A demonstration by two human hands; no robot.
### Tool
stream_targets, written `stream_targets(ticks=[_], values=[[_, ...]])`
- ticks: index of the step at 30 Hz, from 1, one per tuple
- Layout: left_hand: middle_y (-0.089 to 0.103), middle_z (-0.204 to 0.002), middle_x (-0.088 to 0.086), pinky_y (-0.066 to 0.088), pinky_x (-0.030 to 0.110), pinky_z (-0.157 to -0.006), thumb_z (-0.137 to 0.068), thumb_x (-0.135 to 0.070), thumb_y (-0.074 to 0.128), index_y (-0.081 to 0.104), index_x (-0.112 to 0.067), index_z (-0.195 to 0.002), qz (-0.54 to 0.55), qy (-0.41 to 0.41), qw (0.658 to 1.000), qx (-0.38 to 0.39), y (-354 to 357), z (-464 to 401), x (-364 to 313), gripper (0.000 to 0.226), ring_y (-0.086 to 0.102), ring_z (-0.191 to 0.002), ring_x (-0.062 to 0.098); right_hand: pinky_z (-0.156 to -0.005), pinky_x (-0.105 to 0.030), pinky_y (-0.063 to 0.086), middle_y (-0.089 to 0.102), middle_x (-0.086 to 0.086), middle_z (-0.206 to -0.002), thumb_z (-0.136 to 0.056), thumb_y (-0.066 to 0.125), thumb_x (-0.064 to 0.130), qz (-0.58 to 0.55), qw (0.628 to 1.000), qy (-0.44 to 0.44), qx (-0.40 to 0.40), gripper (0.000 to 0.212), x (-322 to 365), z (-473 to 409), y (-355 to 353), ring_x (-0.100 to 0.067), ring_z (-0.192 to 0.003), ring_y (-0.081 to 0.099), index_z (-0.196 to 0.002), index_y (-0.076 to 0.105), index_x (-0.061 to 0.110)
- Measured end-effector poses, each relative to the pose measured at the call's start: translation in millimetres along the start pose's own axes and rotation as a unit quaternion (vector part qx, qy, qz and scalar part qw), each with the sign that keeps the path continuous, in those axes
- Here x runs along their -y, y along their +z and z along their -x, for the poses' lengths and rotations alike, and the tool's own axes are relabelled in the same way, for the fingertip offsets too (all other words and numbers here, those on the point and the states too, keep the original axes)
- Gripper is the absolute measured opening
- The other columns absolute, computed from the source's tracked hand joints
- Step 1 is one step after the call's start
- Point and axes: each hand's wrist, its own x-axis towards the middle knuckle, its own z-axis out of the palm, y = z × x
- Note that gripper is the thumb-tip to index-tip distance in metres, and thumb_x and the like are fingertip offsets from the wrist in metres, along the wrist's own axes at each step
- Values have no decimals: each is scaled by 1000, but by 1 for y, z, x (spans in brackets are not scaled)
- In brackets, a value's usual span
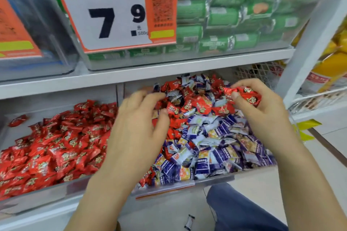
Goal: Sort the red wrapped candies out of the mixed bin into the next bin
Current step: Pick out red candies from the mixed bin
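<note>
Two hands over the mixed bin (pixel 212 179): right hand (pixel 262 110) holds red candies (pixel 246 94)

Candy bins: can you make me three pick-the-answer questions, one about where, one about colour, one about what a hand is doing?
1. Where is the all-red bin?
A. left of the mixed bin
B. right of it
C. on the shelf above

2. What colour are the packs on the upper shelf?
A. pink
B. green
C. black

3. What is the right hand doing?
A. resting flat
B. pointing upward
C. holding red candies

Answers: 1 A, the red pile lies left. 2 B, the wrappers are green. 3 C, its fingers curl round red wrappers.
</note>
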Motion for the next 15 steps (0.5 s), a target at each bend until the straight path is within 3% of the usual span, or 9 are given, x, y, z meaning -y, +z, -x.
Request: stream_targets(ticks=[3, 6, 9, 10, 13, 15], values=[[52, -130, -5, 25, 18, -96, -95, -29, 46, 56, -22, -127, 8, 6, 999, 53, 25, -1, -12, 35, 44, -119, 15, -43, -13, 29, 51, 10, -52, -91, 60, 21, 22, 999, 37, -13, 7, -17, 2, -11, -5, -43, 43, -94, 59, 27], [48, -136, -3, 27, 19, -98, -98, -24, 42, 46, -22, -136, 1, -9, 996, 85, 45, -4, -15, 39, 42, -122, 15, -45, -15, 32, 55, 9, -62, -91, 61, 21, 65, 996, 64, 2, 8, -30, 5, -15, -1, -48, 49, -94, 60, 29], [42, -143, -3, 28, 22, -103, -100, -31, 37, 36, -23, -143, 26, -12, 994, 106, 56, -14, -27, 44, 38, -129, 15, -49, -23, 33, 61, 3, -68, -90, 60, 26, 105, 990, 93, 15, 9, -38, 6, -19, -8, -51, 50, -95, 57, 33], [40, -145, -3, 27, 22, -104, -100, -34, 36, 33, -25, -145, 41, -9, 993, 113, 60, -17, -32, 46, 36, -131, 14, -50, -20, 34, 61, 3, -69, -89, 60, 28, 123, 987, 97, 21, 9, -41, 6, -20, -7, -54, 50, -96, 57, 33], [42, -143, -3, 29, 27, -104, -100, -38, 34, 27, -31, -146, 58, 2, 992, 116, 72, -28, -49, 47, 38, -129, 16, -57, -19, 36, 62, 2, -80, -89, 57, 32, 148, 980, 112, 69, 17, -46, 8, -21, -5, -67, 52, -106, 58, 33], [52, -132, 1, 37, 29, -95, -100, -33, 38, 37, -31, -142, 32, 11, 994, 104, 80, -32, -57, 42, 48, -117, 19, -60, -23, 38, 62, 0, -93, -91, 55, 34, 145, 978, 116, 98, 26, -46, 10, -22, -9, -72, 54, -116, 57, 35]])
